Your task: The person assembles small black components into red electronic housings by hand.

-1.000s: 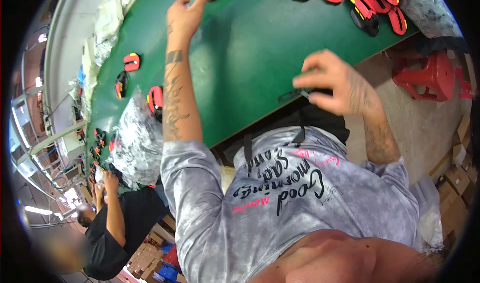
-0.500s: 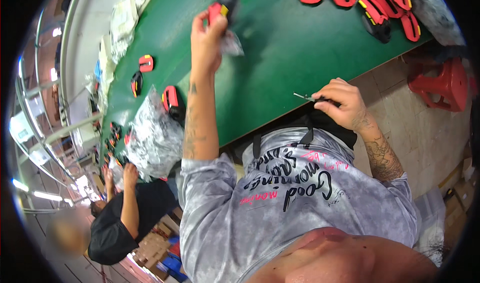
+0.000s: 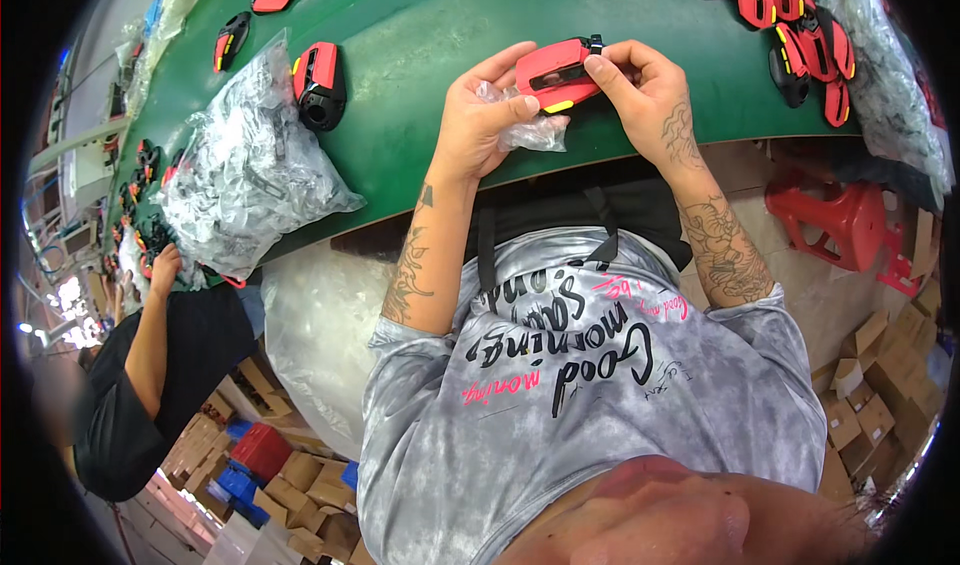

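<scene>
In front of my body, my left hand (image 3: 484,107) is closed on a red and black plastic casing (image 3: 545,62) with a long slot and a yellow tab. A crumpled clear plastic bag (image 3: 540,135) hangs under the casing, against the same hand. My right hand (image 3: 648,95) is closed at the casing's right end, thumb against its edge. Between those fingertips a bit of the small black-handled tool (image 3: 596,43) shows; its metal tip is hidden. Both hands are just above the green table's near edge.
A big clear bag of small parts (image 3: 258,170) lies on the green table (image 3: 420,25) at left, beside several casings (image 3: 321,85). More casings (image 3: 815,40) and another bag (image 3: 885,85) are at right. A red stool (image 3: 830,220) and a co-worker (image 3: 150,365) flank me.
My left hand has brought the casing and bag back toward me. My right hand has risen to meet it. The view has shifted, showing more floor and boxes.
</scene>
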Demonstrator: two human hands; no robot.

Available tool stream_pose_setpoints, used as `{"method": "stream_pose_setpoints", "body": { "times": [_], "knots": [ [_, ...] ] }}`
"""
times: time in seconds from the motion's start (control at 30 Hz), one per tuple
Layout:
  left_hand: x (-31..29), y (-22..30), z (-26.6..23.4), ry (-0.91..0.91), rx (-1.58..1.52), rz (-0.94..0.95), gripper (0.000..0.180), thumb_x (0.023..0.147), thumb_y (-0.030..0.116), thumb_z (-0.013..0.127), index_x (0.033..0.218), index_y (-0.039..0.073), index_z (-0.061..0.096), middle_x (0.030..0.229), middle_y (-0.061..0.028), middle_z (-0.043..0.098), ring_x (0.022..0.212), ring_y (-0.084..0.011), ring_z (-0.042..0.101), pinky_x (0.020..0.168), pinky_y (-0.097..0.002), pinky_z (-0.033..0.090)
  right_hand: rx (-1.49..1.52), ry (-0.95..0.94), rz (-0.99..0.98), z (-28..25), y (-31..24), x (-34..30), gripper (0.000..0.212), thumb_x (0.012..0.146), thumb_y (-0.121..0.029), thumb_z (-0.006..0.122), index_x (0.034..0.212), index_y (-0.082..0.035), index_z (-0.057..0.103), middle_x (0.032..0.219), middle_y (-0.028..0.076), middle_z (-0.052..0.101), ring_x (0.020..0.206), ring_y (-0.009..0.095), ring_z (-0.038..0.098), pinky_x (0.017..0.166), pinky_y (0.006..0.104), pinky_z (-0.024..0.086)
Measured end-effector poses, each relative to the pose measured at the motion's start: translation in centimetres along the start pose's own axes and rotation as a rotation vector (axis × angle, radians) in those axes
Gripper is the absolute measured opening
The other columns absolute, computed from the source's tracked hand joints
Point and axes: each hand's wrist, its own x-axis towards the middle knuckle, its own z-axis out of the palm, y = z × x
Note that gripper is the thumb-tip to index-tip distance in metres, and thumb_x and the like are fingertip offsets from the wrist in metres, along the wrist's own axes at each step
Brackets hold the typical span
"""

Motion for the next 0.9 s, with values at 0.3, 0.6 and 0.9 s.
{"method": "stream_pose_setpoints", "body": {
  "times": [0.3,0.6,0.9],
  "knots": [
    [0.8,-1.0,-0.9,-0.038,-0.032,0.029,0.071,0.081,-0.007,0.078,0.145,-0.012,0.046,0.129,-0.027,0.064,0.111,-0.0353,0.07,0.093,-0.0509,0.063,0.34,-0.009,0.01,-0.3,1.3,0.0,0.022,0.097,-0.02,0.073,0.091,0.001,0.069,0.077,-0.004,0.064,0.072,0.003,0.055,0.065,0.022,0.045],
    [1.0,-1.0,-1.0,0.028,0.043,0.033,0.062,0.09,0.002,0.076,0.144,-0.012,0.049,0.125,-0.02,0.068,0.11,-0.022,0.067,0.097,-0.0359,0.057,-0.217,0.029,-0.102,0.2,-1.5,0.3,0.022,0.093,-0.02,0.077,0.089,0.0,0.068,0.072,-0.002,0.061,0.066,0.004,0.052,0.062,0.0219,0.043],
    [0.5,-1.6,-0.9,0.081,0.202,0.118,0.05,0.096,0.005,0.068,0.141,-0.011,0.053,0.122,-0.0167,0.069,0.106,-0.0169,0.066,0.095,-0.0302,0.054,-0.359,0.004,-0.185,1.7,-1.3,1.6,0.05,0.08,-0.029,0.087,0.115,-0.001,0.066,0.118,0.015,0.064,0.104,0.025,0.066,0.089,0.0374,0.055]
  ]
}}
